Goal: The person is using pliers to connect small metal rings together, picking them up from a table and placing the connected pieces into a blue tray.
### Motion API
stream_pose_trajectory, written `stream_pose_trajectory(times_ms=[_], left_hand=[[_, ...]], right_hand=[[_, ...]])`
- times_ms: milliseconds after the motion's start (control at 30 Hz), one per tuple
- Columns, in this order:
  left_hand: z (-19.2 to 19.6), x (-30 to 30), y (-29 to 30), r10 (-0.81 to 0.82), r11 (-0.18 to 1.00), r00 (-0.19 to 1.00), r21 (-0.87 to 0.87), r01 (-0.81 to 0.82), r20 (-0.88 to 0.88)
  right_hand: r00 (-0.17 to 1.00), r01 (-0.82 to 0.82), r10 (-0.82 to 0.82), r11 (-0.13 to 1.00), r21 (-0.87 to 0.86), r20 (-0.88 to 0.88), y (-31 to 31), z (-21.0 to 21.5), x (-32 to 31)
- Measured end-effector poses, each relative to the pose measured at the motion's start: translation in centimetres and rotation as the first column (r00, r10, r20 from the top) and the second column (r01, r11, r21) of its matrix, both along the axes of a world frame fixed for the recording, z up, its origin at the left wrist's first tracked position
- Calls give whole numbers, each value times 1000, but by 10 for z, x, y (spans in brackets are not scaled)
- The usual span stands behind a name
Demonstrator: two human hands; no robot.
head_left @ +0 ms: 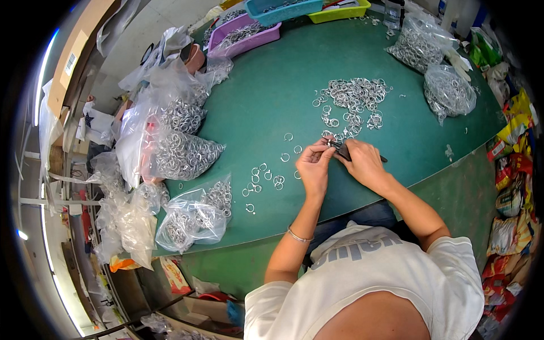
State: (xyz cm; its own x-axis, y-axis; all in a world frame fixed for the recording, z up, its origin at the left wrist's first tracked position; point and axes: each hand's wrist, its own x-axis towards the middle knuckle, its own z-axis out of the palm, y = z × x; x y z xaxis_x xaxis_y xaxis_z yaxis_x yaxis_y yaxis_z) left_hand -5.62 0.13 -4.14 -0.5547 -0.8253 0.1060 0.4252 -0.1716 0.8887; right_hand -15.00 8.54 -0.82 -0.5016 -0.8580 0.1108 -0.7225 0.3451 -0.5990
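Note:
Near the front edge of the green table, my left hand [313, 168] pinches a small silver metal ring [330, 144] between closed fingertips. My right hand [365, 161] is wrapped round dark-handled pliers [344, 151], whose jaws meet the ring at the left fingertips; my fingers partly cover both. Just beyond my hands lies a heap of similar silver rings [357, 94]. To the left of my left hand, several loose rings [255, 179] are scattered on the tabletop.
Clear plastic bags of rings [187, 156] crowd the left side, with another open bag [192, 218] at the near left corner. More filled bags [449, 90] stand at the far right. Purple [249, 42], blue [286, 12] and yellow-green [340, 12] trays line the back of the table [255, 107].

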Motion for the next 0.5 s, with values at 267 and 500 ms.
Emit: stream_pose_trajectory(times_ms=[267, 500], left_hand=[[-6, 11, -19, -284, 959, 922, 75, 274, 263], [-6, 11, -5, -238, 971, 924, 58, 231, 300]], right_hand=[[951, -83, 37, 987, -139, -307, 4, -26, -6], [946, 10, -18, 1000, -25, -324, 12, -36, -7]])
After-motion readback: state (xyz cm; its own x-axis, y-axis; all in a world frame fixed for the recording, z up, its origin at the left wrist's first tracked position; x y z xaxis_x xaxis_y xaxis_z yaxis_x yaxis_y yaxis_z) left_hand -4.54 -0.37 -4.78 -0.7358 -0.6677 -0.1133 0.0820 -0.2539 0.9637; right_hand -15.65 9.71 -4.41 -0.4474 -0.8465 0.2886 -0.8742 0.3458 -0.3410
